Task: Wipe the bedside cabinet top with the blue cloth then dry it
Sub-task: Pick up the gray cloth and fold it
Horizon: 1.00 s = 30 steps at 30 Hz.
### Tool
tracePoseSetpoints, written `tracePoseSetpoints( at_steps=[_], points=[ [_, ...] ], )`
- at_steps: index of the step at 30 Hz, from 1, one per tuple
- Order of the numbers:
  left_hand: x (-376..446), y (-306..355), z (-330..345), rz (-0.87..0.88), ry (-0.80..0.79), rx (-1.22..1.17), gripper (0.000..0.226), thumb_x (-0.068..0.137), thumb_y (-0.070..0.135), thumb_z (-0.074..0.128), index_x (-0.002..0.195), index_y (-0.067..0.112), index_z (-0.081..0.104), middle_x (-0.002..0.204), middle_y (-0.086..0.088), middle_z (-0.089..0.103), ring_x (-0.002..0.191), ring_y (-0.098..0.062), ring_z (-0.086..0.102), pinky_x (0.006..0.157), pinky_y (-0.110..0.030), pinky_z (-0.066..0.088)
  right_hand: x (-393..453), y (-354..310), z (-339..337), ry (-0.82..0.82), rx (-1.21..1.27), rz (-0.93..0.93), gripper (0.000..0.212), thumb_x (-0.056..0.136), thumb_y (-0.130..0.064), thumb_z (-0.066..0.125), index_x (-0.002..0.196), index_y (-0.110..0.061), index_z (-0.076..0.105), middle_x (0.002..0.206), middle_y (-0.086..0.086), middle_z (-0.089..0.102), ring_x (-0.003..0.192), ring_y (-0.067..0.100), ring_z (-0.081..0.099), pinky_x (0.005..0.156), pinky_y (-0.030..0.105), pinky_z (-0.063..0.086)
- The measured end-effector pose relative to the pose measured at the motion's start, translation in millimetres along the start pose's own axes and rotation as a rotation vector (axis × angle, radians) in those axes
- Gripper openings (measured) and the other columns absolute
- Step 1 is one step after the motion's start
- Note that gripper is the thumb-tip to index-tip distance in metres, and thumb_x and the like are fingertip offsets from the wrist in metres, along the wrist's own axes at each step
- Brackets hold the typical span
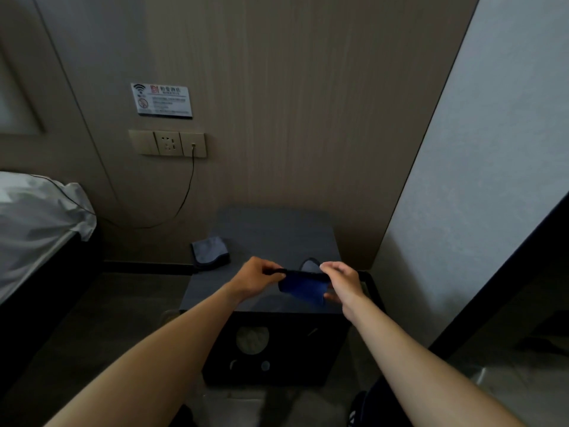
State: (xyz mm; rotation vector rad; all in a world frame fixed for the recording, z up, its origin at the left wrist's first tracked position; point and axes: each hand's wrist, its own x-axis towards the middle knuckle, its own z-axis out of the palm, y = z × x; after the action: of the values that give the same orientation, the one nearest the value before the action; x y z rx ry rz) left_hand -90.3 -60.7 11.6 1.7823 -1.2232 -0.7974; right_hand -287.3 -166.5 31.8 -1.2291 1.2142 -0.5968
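While both bare forearms are stretched forward, the blue cloth (303,289) is held taut just above the front of the bedside cabinet top (271,235), its upper edge pinched by the left hand (258,277) at one end and by the right hand (341,283) at the other. Farther back, a folded grey cloth (210,251) is laid on the top's left edge. Beyond, a cable is plugged into the wall socket panel (167,143).

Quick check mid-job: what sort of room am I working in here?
Likely a hotel guest room: a white Wi-Fi notice card on the wood-grain wall, a white-sheeted bed at left, and a dark grey bedside cabinet.
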Motion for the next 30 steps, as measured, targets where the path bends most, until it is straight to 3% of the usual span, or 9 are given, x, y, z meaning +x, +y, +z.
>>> tracePoseSetpoints(
  at_steps=[7, 9, 12, 14, 17, 21, 25, 27, 30],
  points=[
    [-12.2, 28.6, -17.5, -0.101, -0.163, -0.072, 0.016, 0.074, 0.023, 0.088, 0.082, 0.012, 0.079, 0.075, -0.001, 0.069, 0.072, -0.008, 0.058, 0.066, -0.022, 0.045, 6.0, -8.6, -3.2, 0.025, -0.031, -0.118, 0.009, 0.095, -0.019, 0.063, 0.100, -0.020, 0.070, 0.103, -0.001, 0.066, 0.093, 0.015, 0.061, 0.066, 0.029, 0.054],
    [-14.8, 31.7, -20.6, -0.165, -0.264, -0.069, 0.020, 0.076, 0.028, 0.086, 0.091, 0.015, 0.080, 0.085, 0.002, 0.072, 0.081, -0.008, 0.061, 0.073, -0.024, 0.045, 8.9, -12.3, -3.3, 0.041, -0.038, -0.170, 0.010, 0.094, -0.016, 0.063, 0.099, -0.020, 0.070, 0.104, -0.001, 0.067, 0.095, 0.014, 0.061, 0.081, 0.033, 0.054],
    [-16.9, 34.1, -20.6, -0.278, -0.372, -0.112, 0.026, 0.080, 0.018, 0.069, 0.103, 0.024, 0.078, 0.105, 0.007, 0.074, 0.108, -0.011, 0.062, 0.089, -0.028, 0.047, 9.4, -19.8, -3.0, -0.008, -0.050, -0.244, 0.012, 0.094, -0.014, 0.063, 0.101, -0.022, 0.069, 0.106, -0.002, 0.067, 0.101, 0.014, 0.061, 0.082, 0.028, 0.048],
    [-14.2, 36.6, -17.2, -0.303, -0.269, -0.129, 0.037, 0.069, 0.015, 0.057, 0.100, 0.023, 0.076, 0.111, 0.000, 0.074, 0.104, -0.015, 0.062, 0.087, -0.031, 0.046, 7.7, -24.0, -1.7, -0.072, -0.064, -0.286, 0.014, 0.094, -0.013, 0.063, 0.103, -0.023, 0.069, 0.105, -0.002, 0.068, 0.101, 0.011, 0.062, 0.079, 0.022, 0.048],
    [-9.6, 37.4, -9.2, -0.317, -0.104, -0.122, 0.021, 0.084, 0.012, 0.059, 0.102, 0.021, 0.065, 0.115, -0.011, 0.069, 0.090, -0.013, 0.057, 0.079, -0.031, 0.043, 4.1, -29.3, 1.3, -0.164, -0.059, -0.326, 0.016, 0.095, -0.012, 0.062, 0.103, -0.024, 0.069, 0.099, -0.001, 0.070, 0.097, 0.011, 0.065, 0.078, 0.021, 0.048],
    [-15.9, 34.5, 1.3, -0.448, -0.105, -0.056, 0.045, 0.089, 0.026, 0.068, 0.129, 0.023, 0.047, 0.126, -0.001, 0.052, 0.111, -0.018, 0.051, 0.082, -0.033, 0.046, 2.4, -39.2, 5.8, -0.239, 0.004, -0.310, 0.019, 0.095, -0.012, 0.064, 0.107, -0.026, 0.068, 0.094, 0.001, 0.072, 0.093, 0.013, 0.068, 0.075, 0.024, 0.050],
    [-15.2, 23.9, 3.2, -0.438, -0.331, -0.490, 0.049, 0.084, 0.036, 0.067, 0.131, 0.028, 0.059, 0.135, 0.003, 0.061, 0.121, -0.016, 0.057, 0.096, -0.034, 0.047, 3.4, -46.9, 9.4, -0.215, 0.042, -0.318, 0.016, 0.093, -0.014, 0.066, 0.105, -0.025, 0.070, 0.095, 0.002, 0.072, 0.091, 0.015, 0.069, 0.072, 0.025, 0.052],
    [-15.5, 20.7, 3.7, -0.442, -0.393, -0.692, 0.046, 0.091, 0.034, 0.059, 0.136, 0.023, 0.057, 0.129, 0.003, 0.065, 0.112, -0.014, 0.063, 0.091, -0.030, 0.048, 5.6, -47.3, 8.8, -0.181, 0.046, -0.335, 0.014, 0.093, -0.014, 0.066, 0.102, -0.024, 0.071, 0.100, 0.002, 0.072, 0.093, 0.014, 0.069, 0.072, 0.022, 0.052],
    [-17.8, 19.2, 8.3, -0.394, -0.424, -0.549, 0.052, 0.084, 0.025, 0.074, 0.133, 0.026, 0.055, 0.108, 0.005, 0.070, 0.095, -0.009, 0.065, 0.088, -0.029, 0.047, 10.1, -43.2, 9.8, -0.158, 0.044, -0.330, 0.015, 0.093, -0.014, 0.066, 0.102, -0.025, 0.071, 0.103, 0.004, 0.071, 0.098, 0.017, 0.069, 0.079, 0.028, 0.056]
  ],
)
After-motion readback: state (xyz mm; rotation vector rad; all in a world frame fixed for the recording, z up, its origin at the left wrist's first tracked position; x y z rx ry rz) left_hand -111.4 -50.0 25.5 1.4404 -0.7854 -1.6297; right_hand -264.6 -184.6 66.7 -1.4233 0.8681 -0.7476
